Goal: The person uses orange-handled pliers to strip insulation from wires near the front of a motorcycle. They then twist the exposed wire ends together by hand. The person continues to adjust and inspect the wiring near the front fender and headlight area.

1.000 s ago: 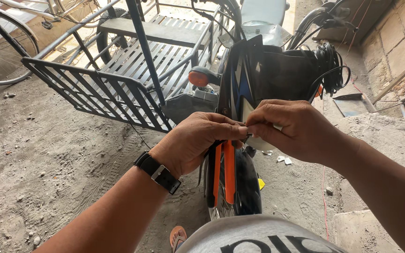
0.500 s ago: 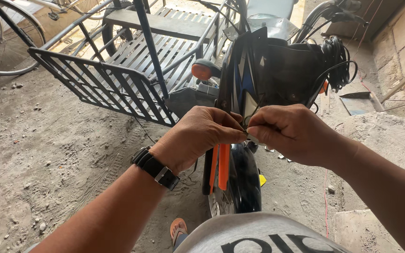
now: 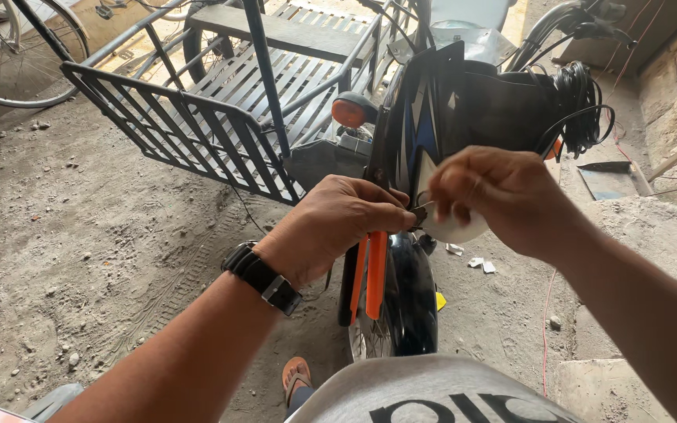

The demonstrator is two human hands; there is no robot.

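Note:
My left hand [image 3: 338, 223], with a black watch on its wrist, is closed around pliers with orange handles [image 3: 370, 274] that hang down from the fist. The plier jaws meet a thin pale wire [image 3: 425, 207] just in front of the motorcycle's black front cowl [image 3: 464, 110], which has blue and white stripes. My right hand [image 3: 503, 200] pinches the other end of that wire between its fingertips, above a small white part [image 3: 454, 229]. Below both hands is the black front fender [image 3: 410, 298].
A dark metal grid cart frame [image 3: 197, 129] stands to the left of the motorcycle, beside an orange turn signal [image 3: 348, 112]. A coil of black cable [image 3: 577, 98] hangs at the right. There is a bicycle wheel [image 3: 9, 66] at far left, my sandalled foot [image 3: 295, 374], and a concrete ledge [image 3: 636, 235] at right.
My hands were pressed together before. The right hand has drawn a little to the right, so the thin wire shows between it and the pliers. The view has shifted slightly.

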